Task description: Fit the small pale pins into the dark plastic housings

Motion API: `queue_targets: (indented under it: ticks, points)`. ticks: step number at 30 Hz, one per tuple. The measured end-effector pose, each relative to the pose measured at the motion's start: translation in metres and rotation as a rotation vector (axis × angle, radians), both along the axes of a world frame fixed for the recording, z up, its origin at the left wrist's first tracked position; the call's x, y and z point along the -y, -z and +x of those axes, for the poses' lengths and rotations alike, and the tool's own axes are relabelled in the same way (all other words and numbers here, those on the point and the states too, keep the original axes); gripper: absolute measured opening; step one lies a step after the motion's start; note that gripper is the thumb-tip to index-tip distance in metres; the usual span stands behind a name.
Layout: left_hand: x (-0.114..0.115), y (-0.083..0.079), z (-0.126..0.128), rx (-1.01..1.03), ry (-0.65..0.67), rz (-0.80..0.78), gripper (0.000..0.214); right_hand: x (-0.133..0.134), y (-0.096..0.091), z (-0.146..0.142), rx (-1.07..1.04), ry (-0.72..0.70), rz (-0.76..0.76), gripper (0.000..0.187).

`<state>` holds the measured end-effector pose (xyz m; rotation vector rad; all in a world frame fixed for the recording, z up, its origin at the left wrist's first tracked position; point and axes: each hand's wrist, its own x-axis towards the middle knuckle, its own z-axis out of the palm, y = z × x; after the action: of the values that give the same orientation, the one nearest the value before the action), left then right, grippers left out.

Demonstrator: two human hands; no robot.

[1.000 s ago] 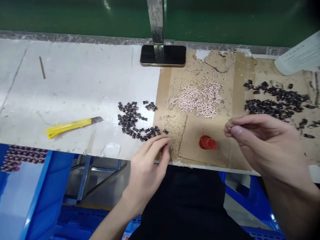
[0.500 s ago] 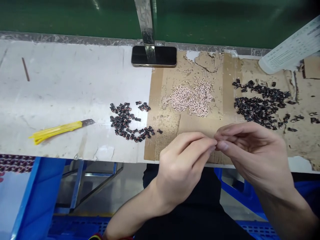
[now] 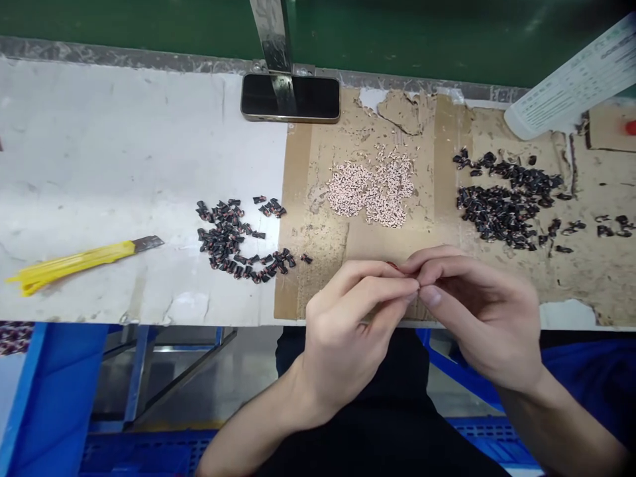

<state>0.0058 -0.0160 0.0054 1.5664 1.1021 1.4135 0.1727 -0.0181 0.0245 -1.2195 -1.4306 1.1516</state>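
Observation:
My left hand (image 3: 352, 331) and my right hand (image 3: 477, 305) meet fingertip to fingertip over the front edge of the table. Both are closed in a pinch. Whatever lies between the fingertips is almost wholly covered; a sliver of something reddish shows at the left fingers. Beyond the hands, a pile of tiny copper-coloured pieces (image 3: 368, 192) is spread on brown cardboard (image 3: 387, 245). Small black parts with coppery ends lie in a left group (image 3: 223, 232) on the white surface and in a larger right heap (image 3: 501, 212) on cardboard.
A yellow utility knife (image 3: 84, 262) lies at the left, blade exposed. A phone (image 3: 291, 98) rests against a metal post (image 3: 272, 33) at the back. At the back right is a white printed container (image 3: 571, 83). A blue bin (image 3: 59, 391) stands below the table's left side.
The whole view has shifted, with the table's things now further left. My fingertips remain together, and my right fingers have closed in over the left ones; a reddish bit now shows.

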Motion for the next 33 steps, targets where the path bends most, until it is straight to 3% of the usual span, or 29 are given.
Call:
queue_targets:
  ticks: [7, 10, 14, 22, 27, 33]
  points:
    - [0.008, 0.007, -0.003, 0.039, 0.053, -0.141, 0.018, 0.010, 0.011, 0.014, 0.132, 0.024, 0.015, 0.012]
    - [0.010, 0.011, -0.011, 0.086, -0.003, -0.205, 0.025, 0.013, 0.018, 0.024, 0.418, 0.076, 0.148, 0.013]
    - [0.010, 0.016, -0.020, 0.075, -0.102, -0.262, 0.027, 0.014, 0.023, 0.027, 0.829, -0.033, 0.352, 0.020]
    - [0.011, 0.014, -0.024, 0.052, -0.125, -0.290, 0.025, 0.010, 0.022, 0.020, 1.001, -0.114, 0.508, 0.026]
    - [0.008, 0.010, -0.025, 0.069, -0.066, -0.309, 0.025, 0.011, 0.016, 0.019, 0.875, -0.059, 0.416, 0.024]
    - [0.001, 0.004, -0.013, 0.428, 0.163, -0.712, 0.012, 0.013, 0.000, 0.008, 0.284, 0.073, 0.016, 0.013]
